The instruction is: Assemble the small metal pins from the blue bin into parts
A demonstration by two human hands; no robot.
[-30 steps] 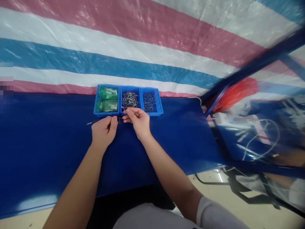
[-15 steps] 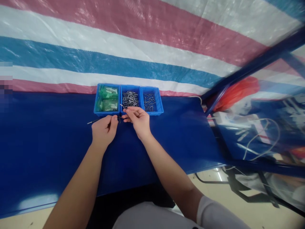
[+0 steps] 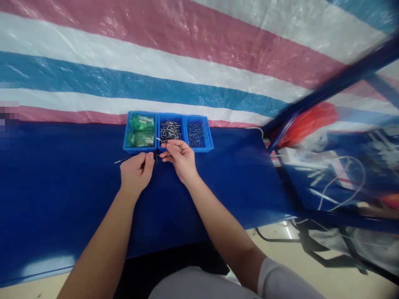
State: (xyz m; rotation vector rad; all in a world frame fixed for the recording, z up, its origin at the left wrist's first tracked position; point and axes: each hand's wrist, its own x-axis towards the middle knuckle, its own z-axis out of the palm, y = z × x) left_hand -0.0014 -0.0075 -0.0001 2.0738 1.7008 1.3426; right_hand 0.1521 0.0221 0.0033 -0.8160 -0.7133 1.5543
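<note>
My left hand [image 3: 136, 171] is closed around a thin black stick-like piece [image 3: 122, 160] with a pale tip. The piece pokes out to the left, and a thin dark end shows past the thumb on the right. Close beside it, my right hand [image 3: 181, 160] pinches a small silver metal pin [image 3: 160, 140] between thumb and forefinger. Its other fingertips touch or nearly touch the dark end by my left thumb; I cannot tell which. Just beyond both hands, the middle blue bin [image 3: 158, 120] holds many similar metal pins [image 3: 171, 129].
The left blue bin [image 3: 127, 133] holds green bags [image 3: 142, 122] of small pale parts. In the right blue bin [image 3: 210, 139] lie fewer dark metal pins [image 3: 195, 133]. A striped plastic sheet [image 3: 156, 58] hangs behind the blue table [image 3: 224, 178]. A metal frame [image 3: 311, 99] rises at right.
The small pin in my right hand has tilted a little and shows slightly more. Both hands stay almost in place, and the whole view has shifted slightly.
</note>
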